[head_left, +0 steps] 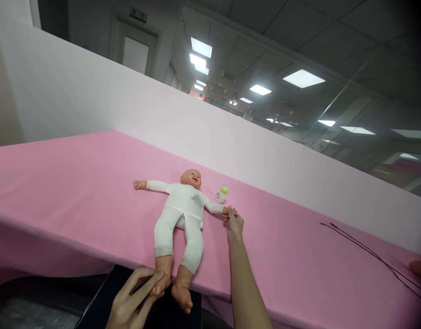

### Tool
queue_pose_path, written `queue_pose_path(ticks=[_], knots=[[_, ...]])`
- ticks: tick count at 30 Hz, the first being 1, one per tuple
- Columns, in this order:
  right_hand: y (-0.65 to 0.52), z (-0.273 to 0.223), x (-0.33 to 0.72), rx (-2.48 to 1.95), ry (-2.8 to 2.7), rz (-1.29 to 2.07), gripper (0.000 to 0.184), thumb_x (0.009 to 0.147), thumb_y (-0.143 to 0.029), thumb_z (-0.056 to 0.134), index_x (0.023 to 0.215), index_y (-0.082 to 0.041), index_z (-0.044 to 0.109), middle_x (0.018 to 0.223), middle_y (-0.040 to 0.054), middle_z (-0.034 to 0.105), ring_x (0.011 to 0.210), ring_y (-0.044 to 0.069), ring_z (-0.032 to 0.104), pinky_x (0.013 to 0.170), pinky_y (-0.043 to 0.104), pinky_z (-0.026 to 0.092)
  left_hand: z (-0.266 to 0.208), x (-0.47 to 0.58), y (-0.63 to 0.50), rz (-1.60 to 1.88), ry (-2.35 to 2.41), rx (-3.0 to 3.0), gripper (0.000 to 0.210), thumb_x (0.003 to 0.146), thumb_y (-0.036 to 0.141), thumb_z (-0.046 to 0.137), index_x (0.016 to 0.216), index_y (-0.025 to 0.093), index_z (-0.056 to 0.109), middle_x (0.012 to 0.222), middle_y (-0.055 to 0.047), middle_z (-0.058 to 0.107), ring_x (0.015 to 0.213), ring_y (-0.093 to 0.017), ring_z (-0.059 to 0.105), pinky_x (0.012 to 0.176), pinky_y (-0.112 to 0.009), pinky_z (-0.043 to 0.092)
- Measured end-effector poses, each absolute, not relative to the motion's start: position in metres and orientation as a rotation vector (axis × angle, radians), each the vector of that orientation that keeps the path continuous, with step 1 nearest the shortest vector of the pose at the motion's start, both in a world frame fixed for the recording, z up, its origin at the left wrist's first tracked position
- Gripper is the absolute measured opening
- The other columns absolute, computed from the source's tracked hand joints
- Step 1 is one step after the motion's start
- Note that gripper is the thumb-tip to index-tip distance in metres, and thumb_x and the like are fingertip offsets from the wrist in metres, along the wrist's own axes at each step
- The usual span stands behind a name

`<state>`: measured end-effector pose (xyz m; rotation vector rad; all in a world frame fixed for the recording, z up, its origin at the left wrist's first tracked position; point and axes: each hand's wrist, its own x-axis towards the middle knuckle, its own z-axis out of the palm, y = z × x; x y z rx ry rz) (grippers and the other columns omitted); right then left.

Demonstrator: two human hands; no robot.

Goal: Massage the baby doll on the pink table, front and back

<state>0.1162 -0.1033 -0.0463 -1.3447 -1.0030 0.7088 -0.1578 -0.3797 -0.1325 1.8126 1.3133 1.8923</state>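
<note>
A baby doll (186, 201) in a white cloth body lies on its back on the pink-covered table (94, 183), arms spread, feet reaching past the front edge. My left hand (135, 294) has its fingers and thumb around the doll's foot on the left side of the picture. With pinched fingers my right hand (235, 222) grips the doll's hand on the right side. A small clear baby bottle (221, 195) with a green cap is beside the doll's head and that outstretched arm.
Behind the table runs a low white wall (265, 155). Thin black cables (364, 249) cross the cloth at the right. A blurred reddish-brown round thing (420, 268) shows at the right edge. Below the table edge is something dark (183, 304).
</note>
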Motion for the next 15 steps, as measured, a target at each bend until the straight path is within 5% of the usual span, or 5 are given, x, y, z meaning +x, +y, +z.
queue_pose_path(ticks=[10,15], knots=[[-0.122,0.003,0.076,-0.979,-1.068,0.847,0.031,0.076,-0.047,0.078,0.074,-0.018,0.066,0.064,-0.0018,0.056,0.054,0.011,0.047,0.049,0.026,0.043,-0.024,-0.21,-0.326,1.7,1.192,1.62,0.017,0.086,0.034,0.077,0.102,0.03,0.084,0.079,-0.001,0.064,0.074,-0.017,0.067,0.068,-0.027,0.058],[-0.141,0.011,0.037,-0.98,-1.621,0.998,0.037,0.078,-0.052,0.078,0.081,-0.015,0.073,0.06,-0.0016,0.059,0.049,0.011,0.048,0.046,0.026,0.038,0.002,-0.213,-0.242,1.556,1.07,1.498,0.032,0.078,0.043,0.083,0.099,0.02,0.084,0.098,-0.007,0.076,0.096,-0.026,0.069,0.086,-0.035,0.056]])
